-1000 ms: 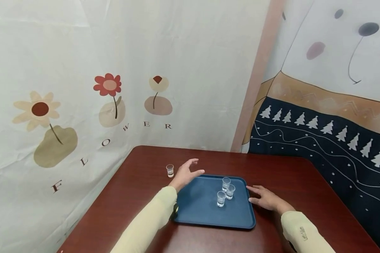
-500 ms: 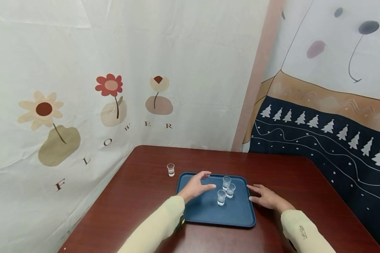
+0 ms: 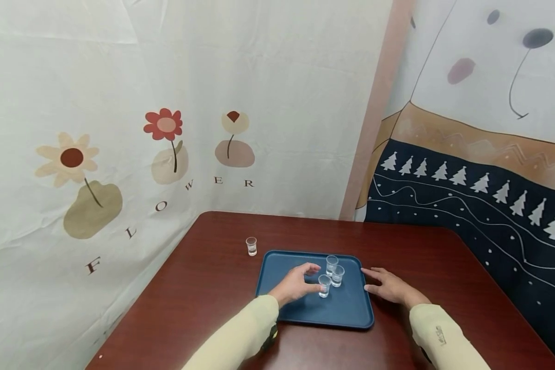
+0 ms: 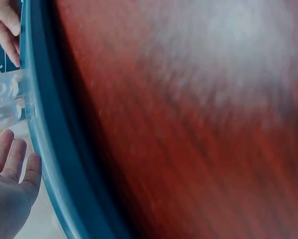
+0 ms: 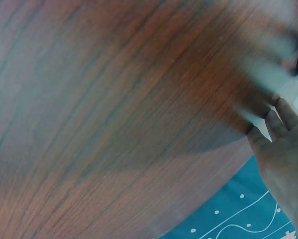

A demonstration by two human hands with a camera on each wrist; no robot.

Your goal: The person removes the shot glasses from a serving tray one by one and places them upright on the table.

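Observation:
Three small clear glasses stand upright in a cluster on the right half of a blue tray [image 3: 300,318] in the head view. My left hand [image 3: 296,285] is over the tray, thumb and fingers spread apart, the thumb tip overlapping the nearest glass [image 3: 324,291]. Just behind that one are the other two, a right-hand glass [image 3: 337,277] and a back glass [image 3: 331,264]. In the left wrist view the left hand [image 4: 12,174] shows spread fingers below the glasses [image 4: 4,92]. Beside the tray's right edge, my right hand [image 3: 390,288] rests with extended fingertips at the rim.
Another clear glass [image 3: 252,246] stands on the dark red wooden table [image 3: 203,288], left of the tray's back corner. A pale curtain [image 3: 282,103] with flower prints hangs behind the table, and a bear-print cloth [image 3: 467,205] is at the right.
My left hand has moved right and toward me, from near the lone glass at the tray's back left to the nearest glass of the cluster. My right hand has stayed at the tray's edge.

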